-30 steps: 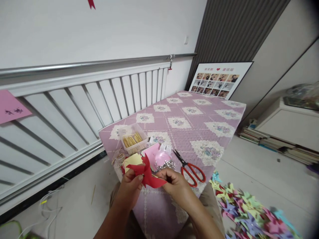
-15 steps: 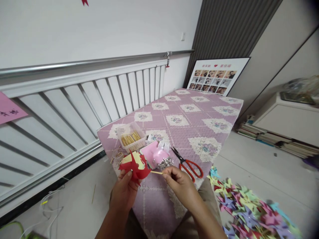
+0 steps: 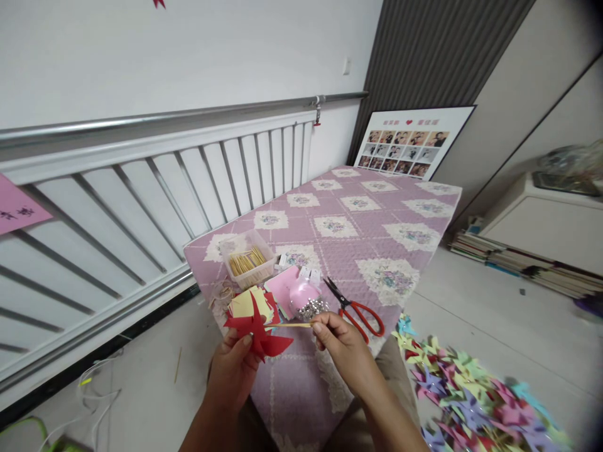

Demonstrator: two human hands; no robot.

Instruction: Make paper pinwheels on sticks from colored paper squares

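The left hand (image 3: 234, 367) holds the red pinwheel (image 3: 274, 345) near its middle, over the table (image 3: 292, 389). The right hand (image 3: 343, 345) pinches the stick (image 3: 294, 325), which reaches behind the pinwheel, maybe touching it.

And there's a white radiator (image 3: 202, 188) lining the white wall (image 3: 188, 56)! Beyond the table (image 3: 348, 248), a photo board (image 3: 414, 150); below, pale floor (image 3: 146, 389).

On the near end of the table (image 3: 372, 242), a box (image 3: 257, 278) and papers (image 3: 242, 304) are laid left of the scissors (image 3: 345, 304).
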